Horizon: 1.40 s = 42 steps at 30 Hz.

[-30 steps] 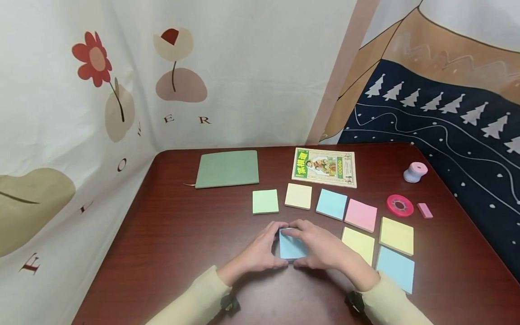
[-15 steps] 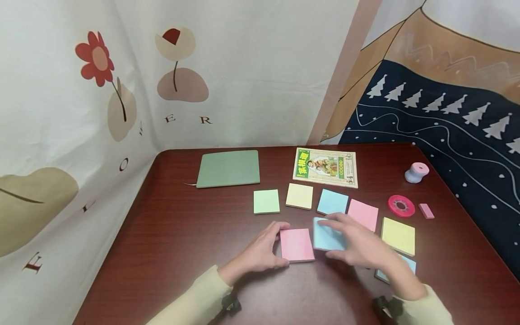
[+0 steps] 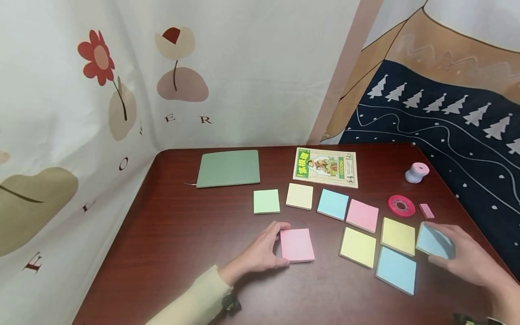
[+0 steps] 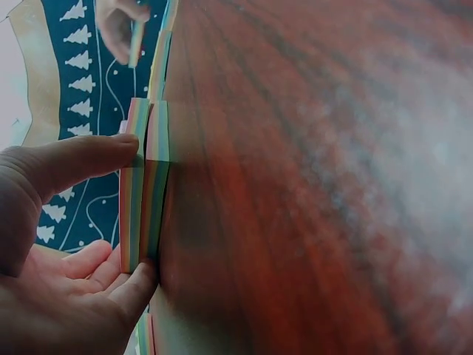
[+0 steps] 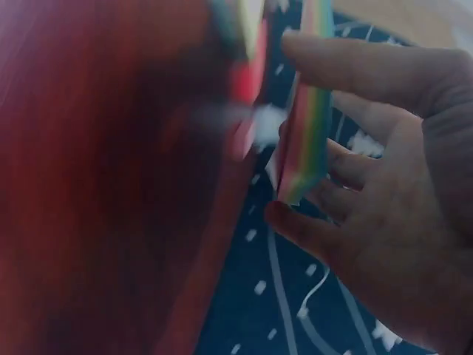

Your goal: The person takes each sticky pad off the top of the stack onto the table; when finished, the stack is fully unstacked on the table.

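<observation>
My left hand grips a pink-topped sticky-note pad that lies on the dark red table; the left wrist view shows thumb and fingers pinching the edges of that rainbow-layered pad. Over the table's right side my right hand holds a blue-topped pad just above the surface. In the right wrist view this pad is blurred, held between thumb and fingers.
Several pads lie in rows: green, yellow, blue, pink, yellow, yellow, blue. Behind are a green notebook, a booklet, a red tape roll, an eraser and a pink spool.
My right hand lifted the blue-topped pad off the stack and carried it right, past the other pads, to the table's right side. The left hand stayed on the pink-topped pad.
</observation>
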Tool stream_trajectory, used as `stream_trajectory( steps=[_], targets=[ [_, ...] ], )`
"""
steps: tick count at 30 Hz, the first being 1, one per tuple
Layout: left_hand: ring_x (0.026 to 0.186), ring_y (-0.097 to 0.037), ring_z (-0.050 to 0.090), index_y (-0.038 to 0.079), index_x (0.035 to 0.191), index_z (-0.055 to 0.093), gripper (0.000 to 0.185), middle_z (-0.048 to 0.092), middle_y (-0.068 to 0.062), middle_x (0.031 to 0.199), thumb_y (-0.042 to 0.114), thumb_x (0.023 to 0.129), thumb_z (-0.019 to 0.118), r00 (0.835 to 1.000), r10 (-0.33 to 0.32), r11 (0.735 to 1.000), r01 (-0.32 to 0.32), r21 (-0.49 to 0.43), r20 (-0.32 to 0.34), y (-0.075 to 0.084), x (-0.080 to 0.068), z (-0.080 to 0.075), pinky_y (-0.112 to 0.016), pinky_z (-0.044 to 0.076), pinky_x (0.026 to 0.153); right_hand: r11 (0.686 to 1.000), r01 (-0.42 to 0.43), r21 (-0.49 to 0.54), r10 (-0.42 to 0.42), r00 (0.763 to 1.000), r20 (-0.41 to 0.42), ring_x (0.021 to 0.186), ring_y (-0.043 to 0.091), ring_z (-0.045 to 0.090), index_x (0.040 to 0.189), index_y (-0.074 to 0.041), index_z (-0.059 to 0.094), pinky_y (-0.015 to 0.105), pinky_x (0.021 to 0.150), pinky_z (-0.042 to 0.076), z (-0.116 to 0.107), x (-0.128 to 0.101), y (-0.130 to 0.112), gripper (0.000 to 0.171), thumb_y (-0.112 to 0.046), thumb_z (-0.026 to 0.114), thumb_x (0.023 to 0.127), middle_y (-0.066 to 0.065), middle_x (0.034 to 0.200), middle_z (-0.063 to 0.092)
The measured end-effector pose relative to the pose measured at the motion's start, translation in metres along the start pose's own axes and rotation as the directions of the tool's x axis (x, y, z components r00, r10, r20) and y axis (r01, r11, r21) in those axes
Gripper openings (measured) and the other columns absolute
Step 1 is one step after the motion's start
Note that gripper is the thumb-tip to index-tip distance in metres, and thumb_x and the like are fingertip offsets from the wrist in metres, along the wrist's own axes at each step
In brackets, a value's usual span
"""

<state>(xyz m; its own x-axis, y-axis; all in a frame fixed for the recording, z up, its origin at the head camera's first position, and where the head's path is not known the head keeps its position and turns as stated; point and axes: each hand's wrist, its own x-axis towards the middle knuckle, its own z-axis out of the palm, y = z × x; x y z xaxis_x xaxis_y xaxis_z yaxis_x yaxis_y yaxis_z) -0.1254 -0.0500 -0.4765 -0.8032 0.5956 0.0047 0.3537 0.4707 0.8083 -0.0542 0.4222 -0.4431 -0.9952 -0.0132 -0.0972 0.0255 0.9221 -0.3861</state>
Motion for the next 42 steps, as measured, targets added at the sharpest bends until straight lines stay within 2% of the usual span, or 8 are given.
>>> stream_trajectory(
  steps=[4, 7, 20, 24, 27, 32, 37, 42],
  targets=[
    [0.116, -0.020, 0.055, 0.006, 0.136, 0.045, 0.081, 0.052, -0.002, 0.129, 0.006, 0.067, 0.087, 1.000, 0.004, 1.000, -0.004, 0.010, -0.003, 0.000, 0.000, 0.000, -0.031, 0.045, 0.100, 0.999, -0.041, -0.007, 0.041, 0.996, 0.081, 0.107, 0.052, 0.029, 0.141, 0.009, 0.035, 0.072, 0.078, 0.038, 0.003, -0.002, 0.022, 0.090, -0.013, 0.085, 0.070, 0.038, 0.127, 0.032],
    [0.116, -0.020, 0.054, 0.006, 0.136, 0.045, 0.081, 0.051, -0.002, 0.129, 0.007, 0.067, 0.087, 1.000, 0.004, 1.000, -0.004, 0.013, -0.002, 0.000, 0.000, 0.000, -0.031, 0.045, 0.100, 0.999, -0.044, -0.001, 0.044, 0.993, 0.113, 0.108, 0.053, 0.028, 0.141, 0.008, 0.035, 0.073, 0.079, 0.036, 0.006, -0.002, 0.025, 0.090, -0.013, 0.085, 0.069, 0.038, 0.127, 0.031],
    [0.115, -0.020, 0.054, 0.006, 0.136, 0.045, 0.081, 0.051, -0.003, 0.129, 0.007, 0.067, 0.087, 1.000, 0.008, 1.000, -0.008, 0.012, -0.003, 0.000, 0.000, 0.000, -0.032, 0.045, 0.100, 1.000, -0.004, -0.018, 0.005, 0.996, 0.090, 0.109, 0.052, 0.031, 0.137, 0.008, 0.041, 0.072, 0.080, 0.038, 0.006, 0.002, 0.023, 0.088, -0.020, 0.088, 0.067, 0.036, 0.129, 0.035],
    [0.115, -0.019, 0.054, 0.006, 0.136, 0.045, 0.081, 0.051, -0.003, 0.129, 0.006, 0.067, 0.087, 1.000, 0.009, 1.000, -0.009, 0.010, -0.001, 0.000, 0.000, 0.001, -0.031, 0.045, 0.100, 0.999, 0.038, -0.012, -0.038, 0.999, -0.010, 0.109, 0.052, 0.033, 0.136, 0.009, 0.043, 0.072, 0.080, 0.037, -0.001, 0.004, 0.007, 0.085, -0.019, 0.087, 0.068, 0.037, 0.128, 0.039],
    [0.115, -0.019, 0.053, 0.005, 0.136, 0.045, 0.081, 0.051, -0.003, 0.130, 0.006, 0.067, 0.087, 1.000, 0.013, 1.000, -0.013, 0.008, 0.000, 0.000, 0.000, 0.001, -0.031, 0.045, 0.100, 0.996, 0.092, 0.004, -0.091, 0.991, -0.096, 0.112, 0.052, 0.036, 0.135, 0.006, 0.047, 0.074, 0.080, 0.037, -0.006, 0.008, -0.019, 0.080, -0.019, 0.087, 0.071, 0.037, 0.130, 0.041],
    [0.113, -0.018, 0.054, 0.006, 0.136, 0.045, 0.080, 0.052, -0.002, 0.128, 0.008, 0.068, 0.087, 1.000, 0.019, 0.999, -0.018, 0.032, -0.004, -0.001, 0.000, 0.000, -0.032, 0.045, 0.099, 0.975, 0.219, 0.045, -0.214, 0.972, -0.096, 0.127, 0.051, 0.035, 0.135, -0.004, 0.055, 0.073, 0.085, 0.039, -0.005, 0.022, -0.085, 0.069, -0.020, 0.085, 0.075, 0.029, 0.137, 0.045],
    [0.110, -0.015, 0.052, 0.007, 0.136, 0.045, 0.081, 0.052, -0.001, 0.126, 0.011, 0.067, 0.087, 0.999, 0.046, 0.993, -0.045, 0.107, -0.008, -0.001, 0.000, 0.001, -0.035, 0.045, 0.098, 0.922, 0.384, 0.040, -0.385, 0.923, 0.012, 0.120, 0.033, 0.050, 0.132, -0.014, 0.061, 0.055, 0.090, 0.050, 0.030, 0.034, -0.154, 0.060, -0.023, 0.084, 0.077, 0.010, 0.132, 0.055],
    [0.111, -0.013, 0.051, 0.010, 0.138, 0.044, 0.084, 0.051, 0.001, 0.127, 0.014, 0.066, 0.087, 0.999, 0.051, 0.988, -0.052, 0.146, 0.008, -0.002, 0.001, 0.001, -0.034, 0.045, 0.098, 0.803, 0.596, 0.023, -0.595, 0.800, 0.080, 0.123, 0.025, 0.051, 0.136, -0.014, 0.058, 0.046, 0.097, 0.048, 0.069, 0.042, -0.199, 0.065, -0.030, 0.082, 0.079, 0.008, 0.137, 0.052]
  ],
)
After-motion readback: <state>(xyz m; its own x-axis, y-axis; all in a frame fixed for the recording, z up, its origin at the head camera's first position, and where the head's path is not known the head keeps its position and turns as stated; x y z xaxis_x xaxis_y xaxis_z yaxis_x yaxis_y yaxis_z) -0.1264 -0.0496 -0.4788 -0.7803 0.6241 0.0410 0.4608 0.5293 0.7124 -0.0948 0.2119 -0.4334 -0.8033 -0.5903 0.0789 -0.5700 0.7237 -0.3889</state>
